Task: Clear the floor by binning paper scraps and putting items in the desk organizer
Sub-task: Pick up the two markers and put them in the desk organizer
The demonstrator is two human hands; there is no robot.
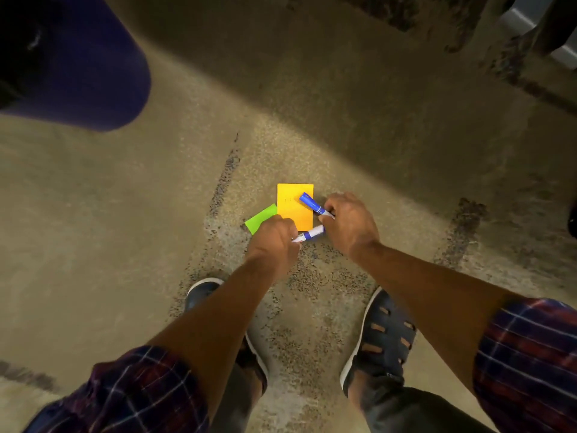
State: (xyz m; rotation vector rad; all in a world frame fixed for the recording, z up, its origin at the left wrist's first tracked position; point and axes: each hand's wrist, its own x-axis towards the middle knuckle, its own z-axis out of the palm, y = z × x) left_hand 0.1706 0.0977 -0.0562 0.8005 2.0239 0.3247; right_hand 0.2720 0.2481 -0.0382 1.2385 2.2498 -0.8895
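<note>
On the speckled floor lie a yellow paper note (293, 210) and a green paper scrap (259, 217) that touches its left edge. My right hand (349, 225) is shut on a blue marker (311, 204) whose blue cap points up-left over the yellow note. My left hand (274, 240) is shut on a second blue-and-white marker (309, 234), which points right toward the other hand. Both hands hover low, just in front of the papers. My left hand partly covers the green scrap.
A dark blue bin (90, 67) stands at the upper left. My two shoes (379, 334) are planted just behind the hands. A grey object (540, 29) and dark furniture legs sit at the upper right corner.
</note>
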